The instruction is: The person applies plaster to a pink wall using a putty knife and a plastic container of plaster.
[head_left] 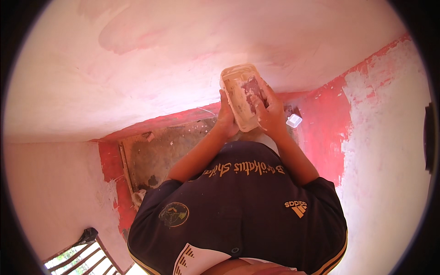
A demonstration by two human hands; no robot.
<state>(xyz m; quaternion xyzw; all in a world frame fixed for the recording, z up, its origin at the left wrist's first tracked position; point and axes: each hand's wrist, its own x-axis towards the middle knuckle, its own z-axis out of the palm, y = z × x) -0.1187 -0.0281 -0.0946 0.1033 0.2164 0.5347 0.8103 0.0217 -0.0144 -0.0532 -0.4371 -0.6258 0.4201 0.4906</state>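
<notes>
A rectangular plastic tub (pixel 239 68), smeared with pale putty, is held up in front of my chest near the wall. My left hand (pixel 225 118) grips its left side, with the fingers partly hidden behind it. On the tub's right side, my right hand (pixel 272 112) is closed, its thumb reaching over the rim. Under that thumb, inside the tub, lies a dark reddish flat piece (pixel 251 88) streaked with putty. It looks like a spreader blade, but its kind cannot be made out.
Pale putty covers most of the wall (pixel 151 68) ahead, with faint pink patches. Bare red paint (pixel 325 133) shows on the right wall and low down. On the stained floor (pixel 160 151) are debris and a small white container (pixel 294 120). A barred window (pixel 82 259) is at the lower left.
</notes>
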